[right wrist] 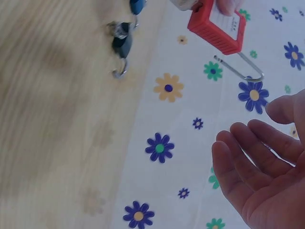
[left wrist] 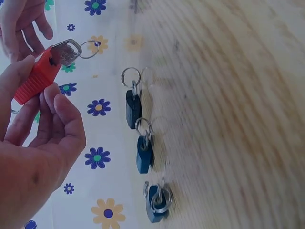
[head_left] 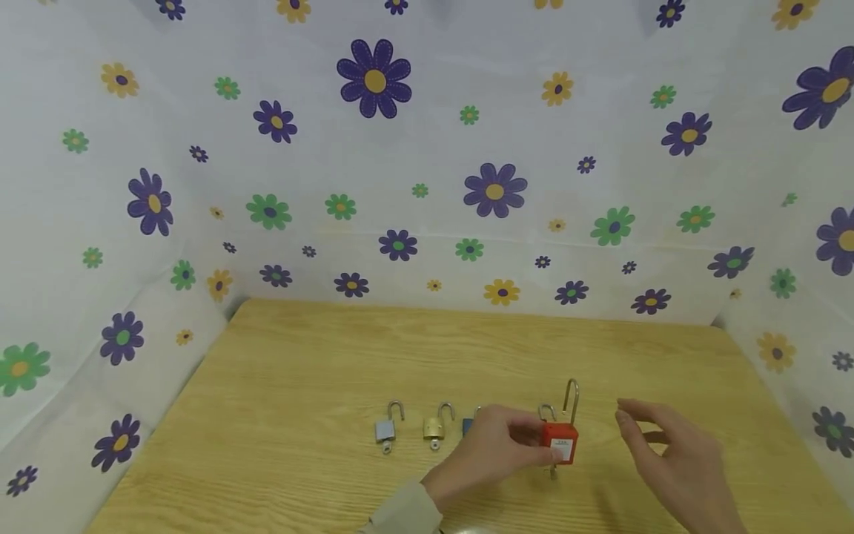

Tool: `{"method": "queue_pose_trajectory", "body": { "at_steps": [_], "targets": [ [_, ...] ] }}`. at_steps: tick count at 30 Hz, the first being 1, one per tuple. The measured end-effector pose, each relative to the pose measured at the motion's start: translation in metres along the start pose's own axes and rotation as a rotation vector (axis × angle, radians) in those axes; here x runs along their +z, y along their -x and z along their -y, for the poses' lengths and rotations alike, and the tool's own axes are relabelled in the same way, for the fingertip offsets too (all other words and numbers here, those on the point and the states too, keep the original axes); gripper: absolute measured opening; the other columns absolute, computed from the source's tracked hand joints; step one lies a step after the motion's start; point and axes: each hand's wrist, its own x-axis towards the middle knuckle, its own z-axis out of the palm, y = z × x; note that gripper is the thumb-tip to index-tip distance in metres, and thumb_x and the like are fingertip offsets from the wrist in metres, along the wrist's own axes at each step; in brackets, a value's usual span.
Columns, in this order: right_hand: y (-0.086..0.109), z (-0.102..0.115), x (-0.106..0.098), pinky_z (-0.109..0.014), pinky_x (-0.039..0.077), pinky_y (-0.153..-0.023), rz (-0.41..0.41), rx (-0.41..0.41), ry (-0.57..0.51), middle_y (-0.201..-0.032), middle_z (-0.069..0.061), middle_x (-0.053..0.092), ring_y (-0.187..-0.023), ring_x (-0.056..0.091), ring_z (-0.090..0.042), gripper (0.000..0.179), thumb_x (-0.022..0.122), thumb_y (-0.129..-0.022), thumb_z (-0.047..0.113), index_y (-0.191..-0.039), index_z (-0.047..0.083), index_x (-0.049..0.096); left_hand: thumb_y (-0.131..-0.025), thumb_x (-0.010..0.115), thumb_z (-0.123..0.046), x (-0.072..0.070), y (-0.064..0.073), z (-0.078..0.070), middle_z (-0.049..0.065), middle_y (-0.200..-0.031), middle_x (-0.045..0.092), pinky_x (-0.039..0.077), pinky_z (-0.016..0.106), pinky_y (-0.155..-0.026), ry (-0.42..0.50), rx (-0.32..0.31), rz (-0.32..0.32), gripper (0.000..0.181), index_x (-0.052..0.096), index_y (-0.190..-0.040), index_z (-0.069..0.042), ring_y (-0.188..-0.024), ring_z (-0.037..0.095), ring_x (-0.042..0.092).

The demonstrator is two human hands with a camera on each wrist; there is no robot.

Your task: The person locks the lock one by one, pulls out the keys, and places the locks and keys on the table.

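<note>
My left hand [head_left: 490, 449] pinches a red padlock [head_left: 568, 432] between thumb and fingers, raised above the table. The padlock carries a white label on its front, and its long shackle [right wrist: 252, 71] stands swung open at the top. A key [left wrist: 66, 51] with a ring sticks out of its bottom. To the right of it, my right hand [head_left: 680, 456] is held in the air with nothing in it, fingers loosely bent and thumb apart from them in the right wrist view.
Left of my hands, a silver padlock [head_left: 385, 430] and a brass padlock [head_left: 434, 427] lie with open shackles and keys in. A blue padlock [head_left: 467, 426] is partly hidden by my left hand. Another open shackle [head_left: 547, 410] shows behind the red padlock. Flowered cloth [head_left: 427, 141] surrounds the wooden table [head_left: 300, 356].
</note>
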Motion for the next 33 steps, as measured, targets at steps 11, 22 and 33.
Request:
{"method": "queue_pose_trajectory", "body": {
  "at_steps": [11,22,33],
  "targets": [
    [-0.021,0.033,0.014,-0.014,0.053,-0.064,-0.007,-0.127,-0.121,-0.093,0.002,0.078,-0.084,0.062,0.009,0.014,0.076,-0.093,0.015,-0.107,0.012,0.077,-0.085,0.085,-0.028,-0.004,0.001,0.003,-0.01,-0.091,0.077,0.057,0.02,-0.071,-0.008,0.026,-0.022,0.021,0.081,-0.102,-0.016,-0.077,0.001,0.069],
    [-0.028,0.041,0.022,-0.018,0.055,-0.065,0.058,-0.008,-0.063,-0.087,0.003,0.077,-0.078,0.07,-0.011,0.013,0.077,-0.093,0.024,-0.1,0.013,0.078,-0.085,0.085,-0.025,-0.002,0.002,0.004,-0.006,-0.092,0.078,0.058,0.02,-0.07,0.004,0.057,-0.023,0.025,0.081,-0.105,-0.011,-0.075,0.0,0.069],
    [-0.025,0.044,0.026,-0.019,0.055,-0.064,0.046,-0.04,-0.167,-0.086,0.002,0.077,-0.072,0.066,0.0,0.007,0.072,-0.095,0.01,-0.101,0.01,0.077,-0.088,0.083,-0.025,-0.003,0.003,0.008,-0.004,-0.096,0.078,0.057,0.02,-0.074,-0.002,0.096,-0.022,0.026,0.08,-0.109,-0.01,-0.079,-0.001,0.069]
  ]
}}
